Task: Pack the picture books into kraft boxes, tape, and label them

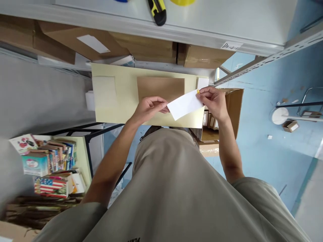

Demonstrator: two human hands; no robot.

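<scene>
Closest to me is my own beige shirt [171, 188], filling the lower middle of the view, with both bare forearms reaching forward from it. My left hand [148, 108] has its grip nearly closed, thumb and fingertips pinching the left corner of a small white paper slip [185, 105]; the wrist is bent slightly inward and the forearm runs up from the lower left. My right hand [214, 101] also has its grip closed, pinching the slip's upper right corner, with something small and yellow showing at the fingertips that I cannot identify; that forearm comes up almost straight from the lower right. The slip hangs between the two hands, tilted with its right end higher, held in the air in front of a pale yellow board [111, 101] that carries a brown paper rectangle [161, 88]. Just behind my right hand sits an open cardboard box [236, 107] on the blue floor [264, 151]. To my lower left, a stack of colourful books [47, 161] lies on a low stand. Further off, brown cartons [151, 48] sit under a grey shelf [214, 23], and at the top edge lies a yellow-and-black utility knife [157, 11].
</scene>
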